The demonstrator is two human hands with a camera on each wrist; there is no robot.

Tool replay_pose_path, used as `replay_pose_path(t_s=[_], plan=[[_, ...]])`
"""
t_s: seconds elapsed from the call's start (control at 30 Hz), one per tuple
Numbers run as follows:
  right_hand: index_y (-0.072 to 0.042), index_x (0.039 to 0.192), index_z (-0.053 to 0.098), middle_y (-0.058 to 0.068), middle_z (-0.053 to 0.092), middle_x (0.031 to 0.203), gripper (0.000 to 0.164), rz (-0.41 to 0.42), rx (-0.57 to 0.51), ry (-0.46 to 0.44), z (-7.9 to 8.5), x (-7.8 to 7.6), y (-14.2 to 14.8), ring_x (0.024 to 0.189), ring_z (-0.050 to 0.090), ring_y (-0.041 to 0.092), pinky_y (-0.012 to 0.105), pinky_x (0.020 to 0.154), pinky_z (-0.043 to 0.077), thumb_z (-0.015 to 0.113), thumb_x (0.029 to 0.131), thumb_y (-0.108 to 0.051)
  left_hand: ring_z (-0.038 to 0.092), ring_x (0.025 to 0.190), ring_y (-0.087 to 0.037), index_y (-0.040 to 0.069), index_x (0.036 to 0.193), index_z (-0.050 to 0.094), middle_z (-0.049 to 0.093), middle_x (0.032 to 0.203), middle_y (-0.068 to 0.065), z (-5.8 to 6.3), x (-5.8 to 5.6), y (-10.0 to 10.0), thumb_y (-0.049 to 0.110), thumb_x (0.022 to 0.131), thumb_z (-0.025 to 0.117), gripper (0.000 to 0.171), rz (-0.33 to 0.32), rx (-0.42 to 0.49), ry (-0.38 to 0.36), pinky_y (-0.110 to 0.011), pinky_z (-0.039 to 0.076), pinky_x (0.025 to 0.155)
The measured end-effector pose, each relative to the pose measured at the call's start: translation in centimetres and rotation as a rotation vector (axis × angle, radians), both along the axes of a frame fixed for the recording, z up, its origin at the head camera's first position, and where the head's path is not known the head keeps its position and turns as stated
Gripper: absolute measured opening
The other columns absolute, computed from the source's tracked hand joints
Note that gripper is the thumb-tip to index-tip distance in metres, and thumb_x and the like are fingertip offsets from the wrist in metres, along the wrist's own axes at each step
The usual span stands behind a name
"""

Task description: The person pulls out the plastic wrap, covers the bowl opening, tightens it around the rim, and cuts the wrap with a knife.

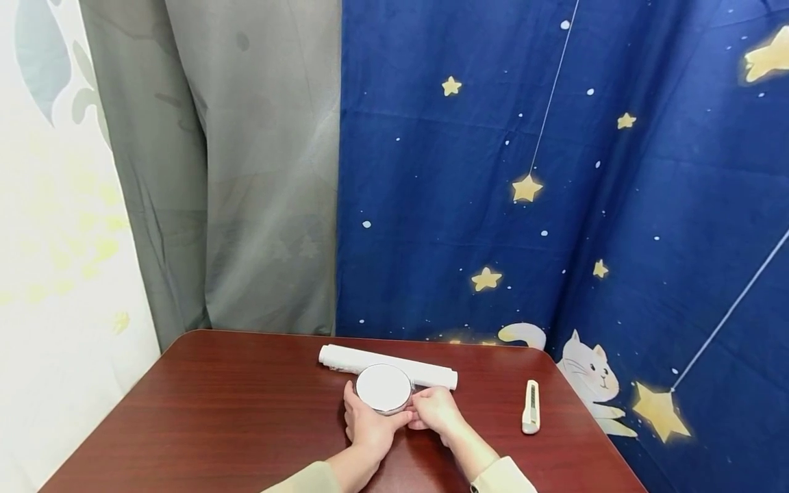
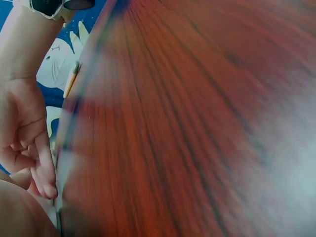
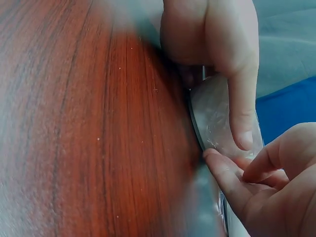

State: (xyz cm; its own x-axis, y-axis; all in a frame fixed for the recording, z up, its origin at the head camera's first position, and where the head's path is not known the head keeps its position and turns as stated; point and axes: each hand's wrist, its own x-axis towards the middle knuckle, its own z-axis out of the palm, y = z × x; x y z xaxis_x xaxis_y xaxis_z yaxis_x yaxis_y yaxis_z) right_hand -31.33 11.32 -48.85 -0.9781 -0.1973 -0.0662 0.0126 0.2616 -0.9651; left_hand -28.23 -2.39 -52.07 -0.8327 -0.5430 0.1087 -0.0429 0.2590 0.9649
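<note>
A round container (image 1: pixel 384 388) with a flat white top sits low over the table in the head view, and clear crinkled film (image 3: pixel 217 118) covers its side. My left hand (image 1: pixel 368 424) holds it from the left and front, fingers round its side. In the right wrist view the left thumb (image 3: pixel 243 133) lies along the film-covered side. My right hand (image 1: pixel 436 411) is at the container's right side, its thumb and fingers pinching together at the film near the lower rim. What lies between those fingertips is mostly hidden.
Just behind the container lies a white roll (image 1: pixel 425 373), slanting across the table (image 1: pixel 246 404). A white utility knife (image 1: pixel 531 407) rests near the table's right edge. Beyond the table hang a grey curtain (image 1: pixel 271 171) and a blue curtain (image 1: pixel 431 205) with stars.
</note>
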Motion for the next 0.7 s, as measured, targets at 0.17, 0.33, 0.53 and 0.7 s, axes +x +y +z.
replay_pose_path(t_s=[0.17,0.33,0.53,0.7], plan=[[0.018,0.113,0.075,0.018,0.082,0.088,0.031,0.005,-0.002,-0.012,-0.3,-0.2,0.2,0.076,0.078,0.013,0.036,0.071,0.068,0.05,0.103,0.003,0.053,0.135,-0.055,0.001,0.159,0.033,0.056,0.145,-0.037,-0.6,-0.5,1.1,0.022,0.045,0.113,0.141,0.096,-0.014,0.01,-0.072,0.039,0.107],[0.014,0.111,0.076,0.016,0.082,0.087,0.031,-0.002,0.03,-0.015,-0.4,-0.5,0.3,0.076,0.079,0.016,0.037,0.071,0.068,0.051,0.104,-0.001,0.055,0.133,-0.053,0.002,0.153,0.039,0.06,0.14,-0.033,-0.8,-0.8,1.4,0.026,0.042,0.114,0.137,0.132,-0.027,0.041,-0.069,0.039,0.103],[0.009,0.105,0.077,0.009,0.08,0.086,0.027,0.025,0.087,-0.013,-0.1,-0.5,0.5,0.073,0.078,0.015,0.031,0.063,0.065,0.055,0.102,-0.006,0.056,0.13,-0.052,0.005,0.148,0.044,0.058,0.14,-0.026,-0.6,-0.7,1.4,0.019,0.044,0.112,0.125,0.136,-0.044,0.034,-0.07,0.041,0.101],[-0.006,0.085,0.079,0.001,0.074,0.071,0.022,0.007,0.304,0.164,0.1,-1.6,1.7,0.057,0.066,0.008,0.023,0.05,0.05,0.062,0.095,-0.014,0.058,0.128,-0.053,0.004,0.147,0.045,0.059,0.138,-0.026,-0.7,-0.5,1.3,0.014,0.045,0.108,0.12,0.137,-0.051,0.027,-0.07,0.043,0.1]])
